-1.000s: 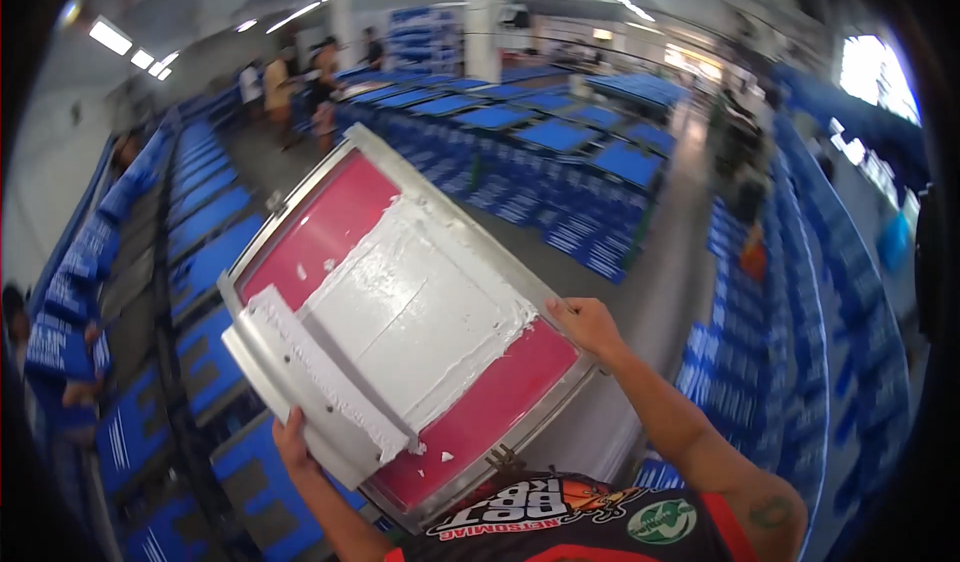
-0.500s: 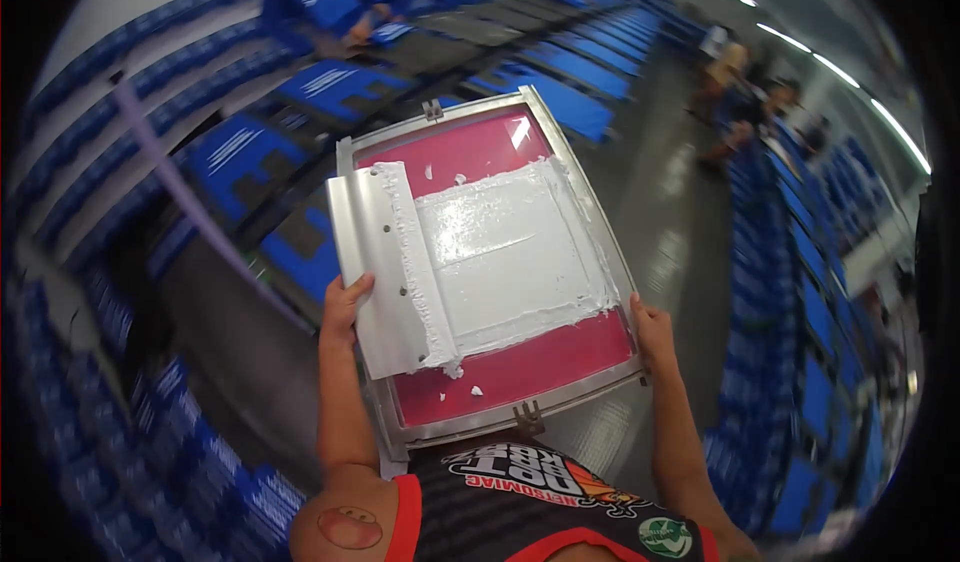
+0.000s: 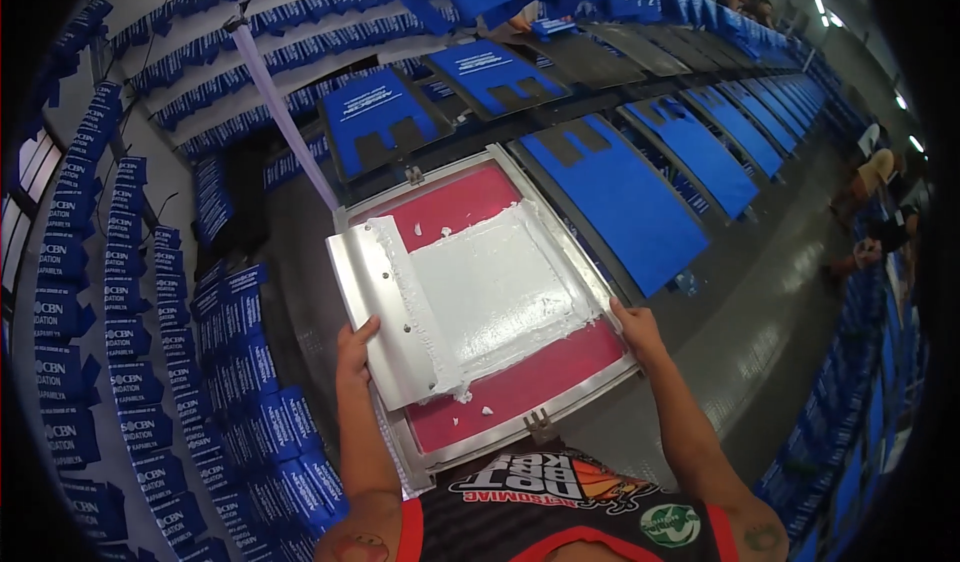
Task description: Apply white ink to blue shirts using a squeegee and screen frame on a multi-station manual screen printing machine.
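Note:
I carry a metal-framed printing screen in front of my body, tilted, with pink mesh inside it. Thick white ink covers the middle of the mesh, with small blobs near both ends. Along the screen's left side lies a wide metal squeegee, white ink along its inner edge. My left hand is closed around the left side, its thumb over the squeegee's outer edge. The screen's right rail is gripped by my right hand. Both hands' undersides are hidden.
Beyond the screen, long rows of dark boards hold flat blue cut pieces. A pale slanting pole stands at the left. Printed blue pieces hang in rows. Other people are at the far right, beside the aisle floor.
The view has swung, and the board rows now lie closer beyond the screen. The screen sits slightly lower in the picture. Both hands keep their hold.

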`<state>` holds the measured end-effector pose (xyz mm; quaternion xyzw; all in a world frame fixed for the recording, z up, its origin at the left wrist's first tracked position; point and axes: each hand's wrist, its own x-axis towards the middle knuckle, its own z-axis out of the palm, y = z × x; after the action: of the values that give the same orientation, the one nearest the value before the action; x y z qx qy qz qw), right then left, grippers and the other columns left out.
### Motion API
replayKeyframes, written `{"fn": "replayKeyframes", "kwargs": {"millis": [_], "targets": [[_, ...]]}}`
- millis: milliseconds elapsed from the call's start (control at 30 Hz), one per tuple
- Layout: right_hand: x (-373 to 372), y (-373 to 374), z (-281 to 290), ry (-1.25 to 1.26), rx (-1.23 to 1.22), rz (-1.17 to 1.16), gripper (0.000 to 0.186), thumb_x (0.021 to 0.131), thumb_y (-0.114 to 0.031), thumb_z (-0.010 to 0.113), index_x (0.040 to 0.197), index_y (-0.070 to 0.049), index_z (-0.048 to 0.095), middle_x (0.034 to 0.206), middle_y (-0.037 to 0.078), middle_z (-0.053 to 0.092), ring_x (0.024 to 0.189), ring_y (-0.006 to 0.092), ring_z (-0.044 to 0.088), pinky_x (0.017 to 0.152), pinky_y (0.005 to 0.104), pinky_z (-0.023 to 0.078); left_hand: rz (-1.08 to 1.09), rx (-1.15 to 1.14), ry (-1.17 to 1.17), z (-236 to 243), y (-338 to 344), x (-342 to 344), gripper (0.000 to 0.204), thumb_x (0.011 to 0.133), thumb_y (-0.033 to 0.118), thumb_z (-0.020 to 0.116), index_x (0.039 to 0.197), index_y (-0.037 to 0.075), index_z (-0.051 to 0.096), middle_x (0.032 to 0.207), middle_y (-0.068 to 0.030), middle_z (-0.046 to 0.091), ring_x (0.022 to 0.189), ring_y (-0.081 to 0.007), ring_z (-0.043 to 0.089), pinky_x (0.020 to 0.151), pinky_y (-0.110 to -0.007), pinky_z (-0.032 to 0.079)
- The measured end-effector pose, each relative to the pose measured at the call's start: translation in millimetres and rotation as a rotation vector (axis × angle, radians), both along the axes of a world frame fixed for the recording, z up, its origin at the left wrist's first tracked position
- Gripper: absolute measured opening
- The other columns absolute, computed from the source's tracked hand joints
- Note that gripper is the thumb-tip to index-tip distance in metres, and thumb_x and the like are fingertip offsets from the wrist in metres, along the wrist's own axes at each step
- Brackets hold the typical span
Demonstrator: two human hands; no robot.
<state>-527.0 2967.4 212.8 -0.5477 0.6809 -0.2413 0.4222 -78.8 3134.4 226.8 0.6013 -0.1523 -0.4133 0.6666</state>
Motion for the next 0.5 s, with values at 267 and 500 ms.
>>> {"fn": "replayKeyframes", "kwargs": {"millis": [267,500], "targets": [[-1.4,-32.9,-6.8,-0.011,0.045,0.037,0.069,0.080,-0.059,0.064,0.085,0.009,0.070,0.071,0.019,0.066,0.069,0.0241,0.065,0.067,0.0375,0.049,0.033,0.021,0.013,8.1,-10.3,-5.7,0.041,0.083,0.013,0.069,0.113,-0.010,0.054,0.100,-0.0188,0.064,0.081,-0.0268,0.066,0.070,-0.038,0.056],[-9.4,-57.0,-38.0,-0.078,0.075,0.132,0.072,0.080,-0.060,0.062,0.099,0.009,0.068,0.093,0.026,0.068,0.090,0.0332,0.067,0.081,0.0380,0.050,0.006,0.046,-0.010,-25.9,-13.4,2.4,0.046,0.083,0.017,0.070,0.118,-0.007,0.052,0.104,-0.0199,0.064,0.088,-0.0302,0.066,0.073,-0.043,0.056]]}}
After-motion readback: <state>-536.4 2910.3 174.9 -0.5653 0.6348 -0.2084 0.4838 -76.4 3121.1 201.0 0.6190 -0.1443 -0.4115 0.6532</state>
